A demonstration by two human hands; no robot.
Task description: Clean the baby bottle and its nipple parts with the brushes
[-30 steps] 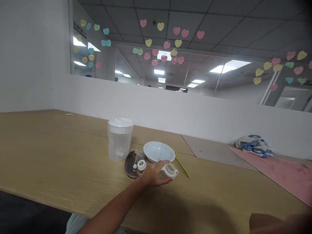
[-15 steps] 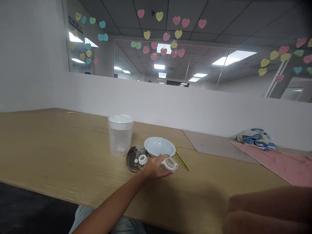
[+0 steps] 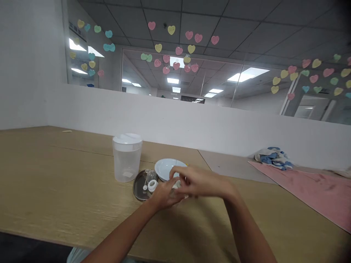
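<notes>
My left hand (image 3: 164, 195) is wrapped round the body of a small clear baby bottle (image 3: 177, 185) with a white collar, held just above the table. Over its top, my right hand (image 3: 201, 181) curls with thumb and forefinger on either side of the white collar; it is slightly blurred and hides part of the bottle. Left of my hands lies a dark metal tray (image 3: 139, 192). On it are a clear cup-like part (image 3: 151, 176), a white ring (image 3: 152, 185) and a thin straw with a white end (image 3: 145, 187).
A clear plastic bucket with a white lid (image 3: 127, 157) stands behind the tray. A pale blue-white bowl (image 3: 164, 168) sits behind my hands. Farther right are a pink cloth (image 3: 301, 190) and a crumpled blue-and-white cloth (image 3: 274, 159). A white wall (image 3: 164, 120) borders the wooden table's back.
My right hand has come in from the lower right to the bottle's top. My left hand still holds the bottle. The view has shifted slightly right and up.
</notes>
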